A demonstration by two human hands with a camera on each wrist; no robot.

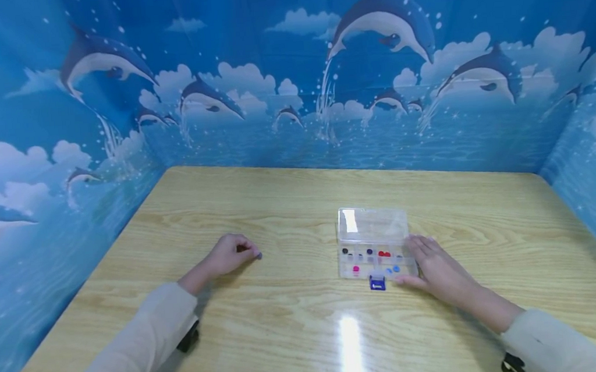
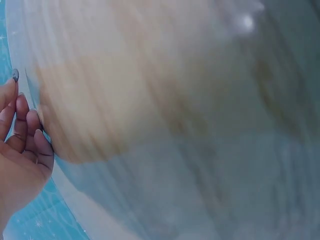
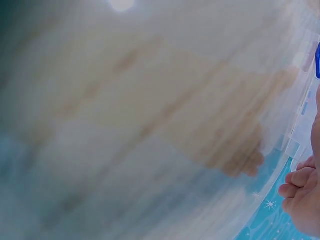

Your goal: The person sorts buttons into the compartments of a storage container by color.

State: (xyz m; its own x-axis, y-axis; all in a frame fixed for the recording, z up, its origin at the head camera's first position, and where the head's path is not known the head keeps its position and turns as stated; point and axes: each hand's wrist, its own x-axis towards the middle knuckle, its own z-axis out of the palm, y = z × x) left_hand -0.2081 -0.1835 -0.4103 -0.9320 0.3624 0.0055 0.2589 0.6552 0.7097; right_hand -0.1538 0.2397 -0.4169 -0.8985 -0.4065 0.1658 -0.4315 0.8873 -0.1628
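Note:
A small dark round piece, bead- or button-like, is pinched between the fingertips of my left hand, low over the left part of the table. My right hand rests along the right side of a clear plastic compartment box, fingers extended at its far right and thumb by the front edge. The box's transparent lid is raised and tipped back. Inside lie red pieces, a pink piece, blue pieces and several dark ones. A dark blue latch hangs at the front.
The wood-grain table reaches back to a blue dolphin-printed curtain, which also encloses its left and right sides. A bright light reflection falls on the tabletop in front of the box.

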